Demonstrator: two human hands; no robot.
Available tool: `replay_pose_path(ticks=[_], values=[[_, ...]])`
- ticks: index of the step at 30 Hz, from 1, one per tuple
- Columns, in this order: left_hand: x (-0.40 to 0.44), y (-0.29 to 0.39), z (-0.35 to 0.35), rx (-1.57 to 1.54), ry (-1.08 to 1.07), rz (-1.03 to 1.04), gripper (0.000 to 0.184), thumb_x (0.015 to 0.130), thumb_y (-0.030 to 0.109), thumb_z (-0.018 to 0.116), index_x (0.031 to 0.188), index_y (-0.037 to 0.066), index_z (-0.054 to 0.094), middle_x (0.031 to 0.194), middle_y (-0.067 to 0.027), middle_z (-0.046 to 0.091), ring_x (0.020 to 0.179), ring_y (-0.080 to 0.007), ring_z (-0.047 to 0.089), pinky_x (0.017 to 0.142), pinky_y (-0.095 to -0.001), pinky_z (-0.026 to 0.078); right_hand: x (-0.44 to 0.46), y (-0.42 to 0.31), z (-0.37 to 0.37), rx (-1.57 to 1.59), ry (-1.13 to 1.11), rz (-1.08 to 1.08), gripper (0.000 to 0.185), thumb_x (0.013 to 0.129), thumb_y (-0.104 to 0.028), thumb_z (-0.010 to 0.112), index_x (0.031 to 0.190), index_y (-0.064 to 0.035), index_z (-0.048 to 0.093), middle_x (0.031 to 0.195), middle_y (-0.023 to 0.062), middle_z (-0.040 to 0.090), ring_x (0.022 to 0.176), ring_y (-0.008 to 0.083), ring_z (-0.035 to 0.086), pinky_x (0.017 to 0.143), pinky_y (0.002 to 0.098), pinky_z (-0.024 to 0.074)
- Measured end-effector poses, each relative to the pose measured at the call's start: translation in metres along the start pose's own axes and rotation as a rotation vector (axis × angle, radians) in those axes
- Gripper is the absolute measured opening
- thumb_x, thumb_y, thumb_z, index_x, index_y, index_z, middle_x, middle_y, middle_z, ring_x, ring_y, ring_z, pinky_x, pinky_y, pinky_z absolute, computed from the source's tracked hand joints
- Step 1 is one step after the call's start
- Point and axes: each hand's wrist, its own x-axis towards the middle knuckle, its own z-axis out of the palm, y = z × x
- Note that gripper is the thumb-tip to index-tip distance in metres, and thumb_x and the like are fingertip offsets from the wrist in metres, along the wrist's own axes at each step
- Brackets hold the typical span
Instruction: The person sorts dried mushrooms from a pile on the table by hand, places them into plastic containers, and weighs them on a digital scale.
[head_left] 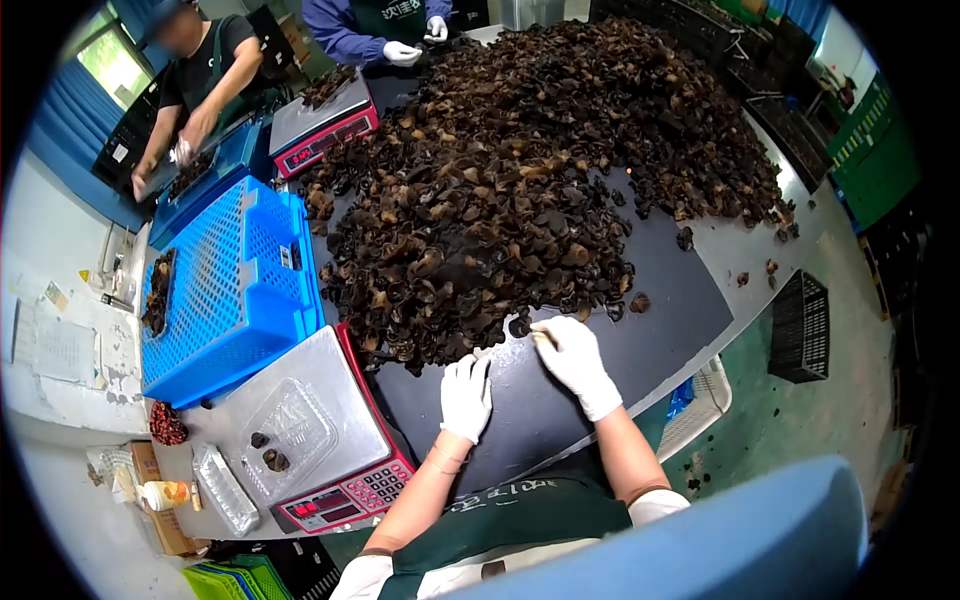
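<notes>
A large heap of dark brown fungus pieces [480, 230] covers much of the dark table mat [660, 330]. My right hand [572, 362], in a white glove, is at the heap's near edge, its fingertips closed on a small dark piece [519, 326]. To its left, my left hand [466, 396], also gloved, lies by the near edge with its fingers close together; whether it holds something is hidden. Left of my hands, a red-framed scale [345, 400] carries a clear plastic tray [290, 425] with a few dark pieces [275, 460] in it.
A blue crate [225, 290] stands beyond the scale, near a second scale [325, 120]. An empty clear tray [225, 490] lies left of the near scale. Two people [205, 85] work across the table. A black crate [800, 325] is on the floor at right.
</notes>
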Motion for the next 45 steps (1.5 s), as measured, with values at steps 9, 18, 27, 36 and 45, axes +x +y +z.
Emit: replay_pose_path(ticks=[9, 18, 27, 36, 45], values=[[0.011, 0.119, 0.001, -0.684, -0.275, 0.213, 0.054, 0.084, 0.018, 0.073, 0.132, 0.001, 0.053, 0.131, -0.0225, 0.05, 0.107, -0.0381, 0.059, 0.1, -0.0407, 0.048, -0.042, -0.002, -0.103, 0.154, 0.124, 0.232, 0.018, 0.083, -0.001, 0.067, 0.1, -0.0039, 0.07, 0.092, 0.0122, 0.067, 0.084, 0.0259, 0.066, 0.077, 0.0341, 0.0535], [0.08, -0.02, -0.041, 0.332, 0.458, -0.286, 0.052, 0.084, 0.029, 0.07, 0.131, 0.01, 0.056, 0.145, -0.0226, 0.04, 0.132, -0.0402, 0.038, 0.105, -0.0532, 0.033, 0.033, 0.148, -0.057, -0.303, 0.425, 0.267, 0.045, 0.085, -0.024, 0.072, 0.125, -0.0068, 0.063, 0.134, 0.0196, 0.056, 0.125, 0.0361, 0.051, 0.106, 0.0441, 0.0391], [-0.014, 0.022, -0.018, 0.134, 0.001, -0.019, 0.038, 0.076, 0.027, 0.073, 0.111, 0.014, 0.065, 0.136, -0.0135, 0.05, 0.117, -0.0393, 0.047, 0.093, -0.0512, 0.038, -0.026, 0.027, -0.015, -0.184, -0.141, -0.213, 0.054, 0.068, -0.03, 0.079, 0.118, -0.0173, 0.065, 0.129, 0.0124, 0.054, 0.126, 0.0408, 0.043, 0.105, 0.0557, 0.034], [0.001, 0.003, -0.04, 0.034, 0.317, -0.165, 0.041, 0.079, 0.017, 0.074, 0.118, 0.009, 0.066, 0.132, -0.021, 0.055, 0.118, -0.0392, 0.053, 0.101, -0.0473, 0.043, -0.003, 0.038, -0.028, -0.327, 0.072, 0.045, 0.055, 0.077, -0.021, 0.073, 0.128, -0.0088, 0.059, 0.139, 0.0217, 0.051, 0.128, 0.0437, 0.044, 0.108, 0.0526, 0.031], [-0.076, 0.029, -0.044, -0.088, -0.028, 0.043, 0.042, 0.071, 0.017, 0.078, 0.111, 0.01, 0.068, 0.135, -0.0177, 0.052, 0.126, -0.0461, 0.042, 0.105, -0.0569, 0.036, -0.105, -0.027, 0.005, -0.094, -0.486, -0.384, 0.062, 0.074, -0.039, 0.076, 0.129, -0.0149, 0.06, 0.14, 0.0073, 0.052, 0.131, 0.0411, 0.039, 0.106, 0.0649, 0.0298]])
